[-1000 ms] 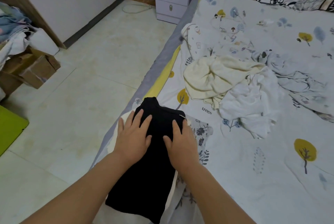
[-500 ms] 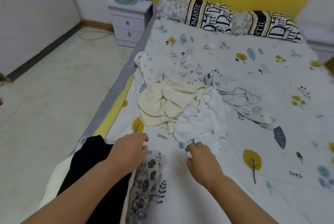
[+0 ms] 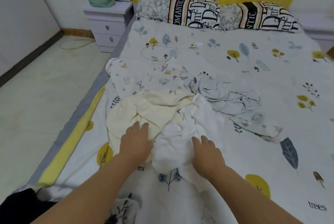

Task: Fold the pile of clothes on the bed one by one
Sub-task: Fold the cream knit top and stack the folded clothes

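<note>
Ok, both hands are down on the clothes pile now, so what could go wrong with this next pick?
1. The left hand rests on the cream garment while the right hand rests on the white garment; lifting both could drag two pieces up at once.
2. The white garment overlaps the cream one and the pale blue garment, so pulling it may tangle the pile.
3. The black garment sits at the bed's corner; tugging the bedsheet might slide it off.

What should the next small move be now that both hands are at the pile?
Probably close the right hand on the white garment and lift it clear. It lies nearest, on top at the pile's front, and the open right hand rests on it, while the left hand lies flat on the cream garment and can hold that down.
</note>
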`<action>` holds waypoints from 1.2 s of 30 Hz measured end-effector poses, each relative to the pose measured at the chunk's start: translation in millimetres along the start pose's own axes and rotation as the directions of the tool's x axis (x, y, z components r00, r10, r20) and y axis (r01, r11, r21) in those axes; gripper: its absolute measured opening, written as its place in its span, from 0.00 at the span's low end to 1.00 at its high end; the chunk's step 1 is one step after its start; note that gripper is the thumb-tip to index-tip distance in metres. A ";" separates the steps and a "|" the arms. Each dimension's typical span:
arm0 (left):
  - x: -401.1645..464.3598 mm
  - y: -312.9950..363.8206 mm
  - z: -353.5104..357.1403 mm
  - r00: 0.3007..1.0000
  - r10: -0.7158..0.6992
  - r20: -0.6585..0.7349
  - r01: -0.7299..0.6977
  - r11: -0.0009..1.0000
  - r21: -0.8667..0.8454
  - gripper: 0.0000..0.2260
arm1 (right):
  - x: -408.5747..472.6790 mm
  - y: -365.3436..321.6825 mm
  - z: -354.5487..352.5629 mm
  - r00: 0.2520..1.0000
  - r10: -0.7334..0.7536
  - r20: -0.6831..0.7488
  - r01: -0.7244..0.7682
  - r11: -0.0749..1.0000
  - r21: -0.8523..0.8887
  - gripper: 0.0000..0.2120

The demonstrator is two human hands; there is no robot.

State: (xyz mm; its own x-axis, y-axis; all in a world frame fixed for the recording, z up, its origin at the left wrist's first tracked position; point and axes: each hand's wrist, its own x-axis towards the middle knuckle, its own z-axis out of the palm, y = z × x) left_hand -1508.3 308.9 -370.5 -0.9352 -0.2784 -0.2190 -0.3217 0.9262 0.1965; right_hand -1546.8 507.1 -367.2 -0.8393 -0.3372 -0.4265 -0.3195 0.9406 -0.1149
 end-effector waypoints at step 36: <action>-113.6 76.3 -388.4 0.783 0.084 -0.616 -0.492 0.689 -0.531 0.11 | -201.7 -41.1 -337.6 0.738 0.141 -0.660 0.586 0.353 0.730 0.19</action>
State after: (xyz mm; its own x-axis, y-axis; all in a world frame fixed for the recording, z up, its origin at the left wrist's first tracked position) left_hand -1484.2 312.5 40.5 -0.8507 -0.2965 0.4340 0.1600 0.6405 0.7511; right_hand -1512.9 523.0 26.5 -0.9546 -0.1427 0.2614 -0.2832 0.1635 -0.9450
